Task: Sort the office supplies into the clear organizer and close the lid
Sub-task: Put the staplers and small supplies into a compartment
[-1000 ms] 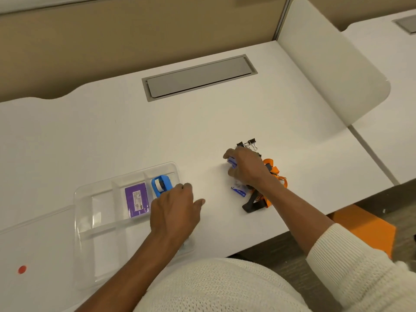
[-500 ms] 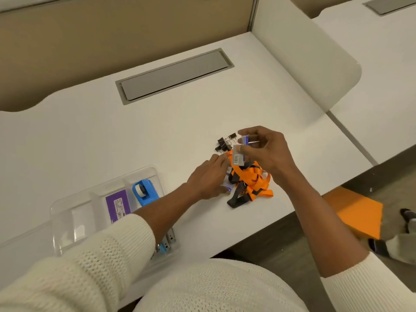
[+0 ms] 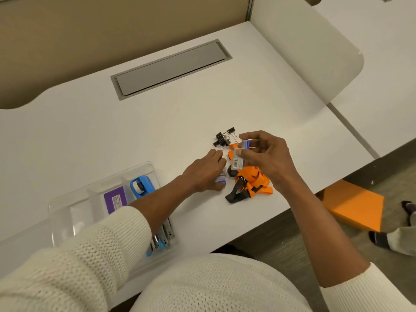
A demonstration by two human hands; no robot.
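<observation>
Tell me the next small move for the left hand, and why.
Probably close the left hand on the small purple-and-white box beneath it and lift. The right hand already holds two similar boxes, and the clear organizer has bare compartments.

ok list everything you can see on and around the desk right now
clear organizer: 1, clear, desk near left
purple box: 1, purple, in organizer
tape dispenser: 1, blue, in organizer
stapler: 1, blue and silver, organizer front, partly hidden
binder clips: several, black, mid desk
lanyards: tangle, orange and black, beside clips
small boxes: 2, grey-blue, in right hand
small box: 1, purple, under left hand
cable hatch: 1, grey, desk rear
left hand: on desk
right hand: raised
</observation>
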